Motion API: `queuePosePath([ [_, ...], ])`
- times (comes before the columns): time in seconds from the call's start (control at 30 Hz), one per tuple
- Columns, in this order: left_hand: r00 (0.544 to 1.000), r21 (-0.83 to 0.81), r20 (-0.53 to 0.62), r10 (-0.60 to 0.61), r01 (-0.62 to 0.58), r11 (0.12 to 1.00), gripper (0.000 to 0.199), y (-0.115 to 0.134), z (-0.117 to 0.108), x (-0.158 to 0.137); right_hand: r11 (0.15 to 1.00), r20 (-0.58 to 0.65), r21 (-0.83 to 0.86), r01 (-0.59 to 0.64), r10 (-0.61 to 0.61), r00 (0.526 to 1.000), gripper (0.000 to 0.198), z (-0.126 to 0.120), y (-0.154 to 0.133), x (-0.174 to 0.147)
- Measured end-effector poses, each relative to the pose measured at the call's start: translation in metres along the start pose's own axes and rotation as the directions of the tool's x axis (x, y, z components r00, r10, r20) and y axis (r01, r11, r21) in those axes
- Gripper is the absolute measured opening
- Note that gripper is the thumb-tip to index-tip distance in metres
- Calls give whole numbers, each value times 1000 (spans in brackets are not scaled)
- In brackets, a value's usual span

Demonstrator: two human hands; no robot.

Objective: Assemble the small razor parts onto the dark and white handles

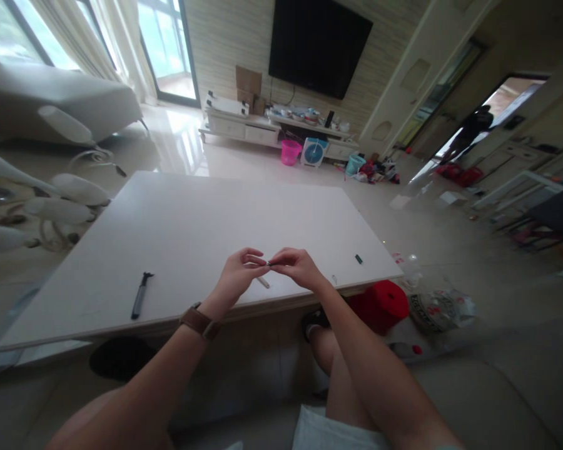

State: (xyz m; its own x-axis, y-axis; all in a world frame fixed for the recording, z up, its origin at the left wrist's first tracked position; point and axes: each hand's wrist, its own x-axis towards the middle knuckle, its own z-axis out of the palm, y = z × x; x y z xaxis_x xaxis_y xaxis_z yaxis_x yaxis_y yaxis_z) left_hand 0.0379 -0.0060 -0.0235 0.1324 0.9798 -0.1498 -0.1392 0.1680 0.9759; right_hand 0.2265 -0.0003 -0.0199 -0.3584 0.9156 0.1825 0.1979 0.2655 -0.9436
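Observation:
Over the near edge of the white table (206,225), my left hand (238,275) and my right hand (296,267) meet fingertip to fingertip. Both pinch a small dark, shiny piece (268,264), too small to name. A brown-strapped watch (199,321) is on my left wrist. Just below the fingers lies a short pale stick (263,282), partly hidden by my left hand. Off to the left rests a grey-and-black handled tool (141,296) with a small black crosswise head. To the right lie a small green rectangular item (359,259) and a small pale scrap (334,278).
Right of the table's near edge stand a red cylindrical stool (385,305) and a printed bag (438,311). White lamp shades (60,211) crowd the left side. Beyond the table are a pink bucket (291,152), a blue fan (314,152) and a low cabinet (260,134). A person (471,132) is by the far doorway.

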Motion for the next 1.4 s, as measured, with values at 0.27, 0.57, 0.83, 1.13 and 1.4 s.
queuePosePath([
  [0.27,999,110,34,-9,5,994,39,-3,29,-4,896,-376,-444,-16,-171,911,13,-72,-21,-14],
  [0.57,993,251,114,26,-54,966,19,-14,34,-13,656,-753,-464,-596,63,655,11,-221,75,-84],
  [0.83,978,522,190,85,-174,835,20,-9,41,-22,585,-922,-224,-780,133,364,13,-245,171,-115],
  [1.13,968,550,231,98,-213,808,16,-14,49,-20,531,-940,-189,-826,145,309,17,-241,211,-106],
  [1.4,953,542,281,113,-255,801,13,-22,58,-23,389,-850,-468,-794,48,524,20,-216,168,-96],
])
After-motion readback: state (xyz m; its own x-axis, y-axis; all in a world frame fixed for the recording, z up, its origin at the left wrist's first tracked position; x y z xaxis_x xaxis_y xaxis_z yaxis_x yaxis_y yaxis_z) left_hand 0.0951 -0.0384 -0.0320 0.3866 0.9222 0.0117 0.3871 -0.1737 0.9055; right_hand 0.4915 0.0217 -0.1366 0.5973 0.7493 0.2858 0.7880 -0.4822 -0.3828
